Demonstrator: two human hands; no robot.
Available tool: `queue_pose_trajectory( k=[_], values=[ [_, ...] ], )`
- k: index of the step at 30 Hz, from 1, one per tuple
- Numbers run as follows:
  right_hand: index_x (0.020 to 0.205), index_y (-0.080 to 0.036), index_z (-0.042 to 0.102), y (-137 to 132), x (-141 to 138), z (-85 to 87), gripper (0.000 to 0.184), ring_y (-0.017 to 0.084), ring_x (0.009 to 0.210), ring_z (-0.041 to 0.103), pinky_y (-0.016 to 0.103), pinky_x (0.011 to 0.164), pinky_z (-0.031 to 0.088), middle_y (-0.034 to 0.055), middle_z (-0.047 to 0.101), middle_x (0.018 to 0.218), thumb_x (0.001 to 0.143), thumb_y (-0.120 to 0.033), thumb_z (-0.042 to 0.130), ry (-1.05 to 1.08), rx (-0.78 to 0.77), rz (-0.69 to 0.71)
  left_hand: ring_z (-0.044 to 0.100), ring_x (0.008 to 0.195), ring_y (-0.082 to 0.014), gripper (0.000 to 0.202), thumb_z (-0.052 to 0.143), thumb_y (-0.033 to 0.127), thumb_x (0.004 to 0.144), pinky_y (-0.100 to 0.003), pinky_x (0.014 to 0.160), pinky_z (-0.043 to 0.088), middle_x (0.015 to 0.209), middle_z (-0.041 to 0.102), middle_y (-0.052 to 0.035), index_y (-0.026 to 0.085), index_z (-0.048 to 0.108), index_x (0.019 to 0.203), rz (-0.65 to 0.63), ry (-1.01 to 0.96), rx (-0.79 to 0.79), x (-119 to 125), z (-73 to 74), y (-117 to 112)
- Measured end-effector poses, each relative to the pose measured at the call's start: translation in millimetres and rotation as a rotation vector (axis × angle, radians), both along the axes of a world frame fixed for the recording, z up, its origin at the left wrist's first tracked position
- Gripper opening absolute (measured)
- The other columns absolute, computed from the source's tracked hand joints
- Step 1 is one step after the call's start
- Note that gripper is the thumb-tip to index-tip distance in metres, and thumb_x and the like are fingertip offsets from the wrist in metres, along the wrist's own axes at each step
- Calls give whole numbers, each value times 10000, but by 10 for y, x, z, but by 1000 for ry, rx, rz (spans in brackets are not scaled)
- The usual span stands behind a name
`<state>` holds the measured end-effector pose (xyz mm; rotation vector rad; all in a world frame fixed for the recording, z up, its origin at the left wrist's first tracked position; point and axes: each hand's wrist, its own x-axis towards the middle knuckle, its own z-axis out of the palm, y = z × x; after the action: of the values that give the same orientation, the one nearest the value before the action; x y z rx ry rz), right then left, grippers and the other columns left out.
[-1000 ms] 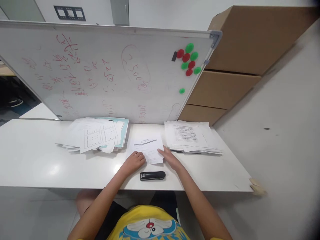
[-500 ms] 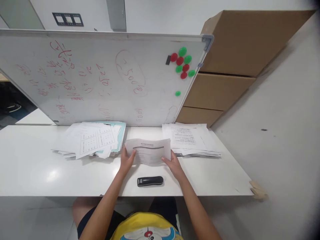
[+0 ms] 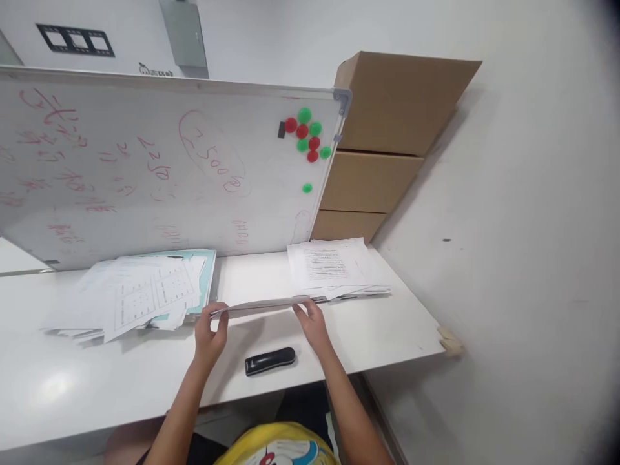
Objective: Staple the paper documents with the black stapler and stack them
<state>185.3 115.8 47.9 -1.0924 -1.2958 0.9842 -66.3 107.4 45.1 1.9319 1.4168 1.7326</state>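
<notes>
Between my two hands is a small set of paper sheets (image 3: 264, 304), seen almost edge-on above the table. My left hand (image 3: 212, 332) pinches its left end, thumb in front and fingers behind. At the opposite end, my right hand (image 3: 312, 321) grips the sheets the same way. A black stapler (image 3: 270, 361) lies on the table just below the sheets, touched by neither hand. Left of my left hand spreads a messy pile of papers (image 3: 130, 294) with a light blue sheet in it. Another stack of printed papers (image 3: 334, 268) rests beyond my right hand.
A whiteboard (image 3: 213, 213) with red writing and several round magnets stands upright along the back of the white table (image 3: 252, 274). Cardboard boxes (image 3: 382, 106) are stacked behind its right end. The white wall (image 3: 508, 278) bounds the table's right side.
The sheets have tipped from showing their printed face to nearly edge-on, still held at both ends. My view has turned to the right, so the table and board appear shifted left.
</notes>
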Motion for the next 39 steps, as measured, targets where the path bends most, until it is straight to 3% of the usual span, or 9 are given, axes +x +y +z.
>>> queue_pose_trajectory(
  k=[4, 10, 16, 23, 29, 32, 35, 37, 39],
  values=[
    [899, -248, 642, -149, 24, 71, 123, 225, 979, 598, 384, 933, 417, 44, 666, 936, 856, -342, 576, 104, 90, -36, 611, 909, -185, 122, 555, 275, 881, -356, 795, 507, 910, 610, -44, 226, 520, 988, -43, -104, 44, 114, 85, -104],
    [922, -219, 640, -273, 105, -159, 205, 233, 893, 616, 368, 842, 465, 49, 690, 892, 817, -395, 620, 137, -93, -94, 621, 878, -177, 134, 580, 325, 870, -321, 727, 513, 863, 622, -44, 218, 501, 864, 17, -248, -152, 282, -75, -252],
    [1014, -217, 642, -350, 166, -242, 316, 264, 985, 624, 398, 888, 471, 69, 709, 1007, 795, -445, 633, 176, -124, -63, 628, 885, -177, 167, 614, 341, 846, -295, 681, 520, 848, 622, -35, 222, 497, 841, -42, -372, -145, 364, -6, -315],
    [993, -203, 672, -388, 180, -365, 334, 281, 967, 644, 425, 893, 474, 78, 731, 994, 785, -462, 636, 138, -148, -48, 618, 844, -159, 183, 643, 336, 822, -291, 704, 522, 839, 614, -20, 221, 502, 841, -41, -431, -147, 361, -7, -338],
    [981, -208, 690, -446, 197, -301, 326, 284, 962, 650, 419, 870, 487, 75, 735, 990, 793, -468, 630, 134, -135, -85, 596, 839, -161, 227, 633, 365, 822, -299, 726, 519, 856, 556, -21, 230, 492, 936, 19, -400, -181, 348, -11, -396],
    [1003, -206, 689, -441, 269, -248, 336, 283, 968, 649, 409, 857, 493, 76, 731, 1008, 792, -463, 637, 156, -133, -149, 569, 937, -182, 265, 638, 346, 812, -357, 836, 498, 914, 504, -26, 244, 442, 958, 109, -381, -36, 348, -84, -463],
    [1003, -205, 695, -428, 441, -233, 355, 285, 939, 655, 406, 823, 506, 81, 732, 1005, 753, -457, 681, 178, -190, -163, 561, 923, -199, 147, 561, 305, 857, -379, 822, 496, 887, 492, -33, 242, 435, 900, 90, -235, 6, 365, -159, -562],
    [984, -205, 706, -452, 623, -246, 379, 280, 825, 669, 400, 717, 528, 80, 741, 951, 704, -460, 721, 219, -278, -153, 576, 930, -226, 131, 535, 303, 868, -389, 789, 507, 945, 552, -71, 236, 490, 970, -88, 56, -120, 405, -188, -619],
    [964, -202, 717, -524, 844, -268, 397, 265, 699, 660, 386, 609, 520, 77, 745, 880, 663, -459, 750, 257, -379, -137, 581, 996, -269, 295, 566, 313, 847, -428, 818, 505, 1072, 599, -113, 227, 511, 1124, -280, 389, -221, 469, -208, -644]
  ],
)
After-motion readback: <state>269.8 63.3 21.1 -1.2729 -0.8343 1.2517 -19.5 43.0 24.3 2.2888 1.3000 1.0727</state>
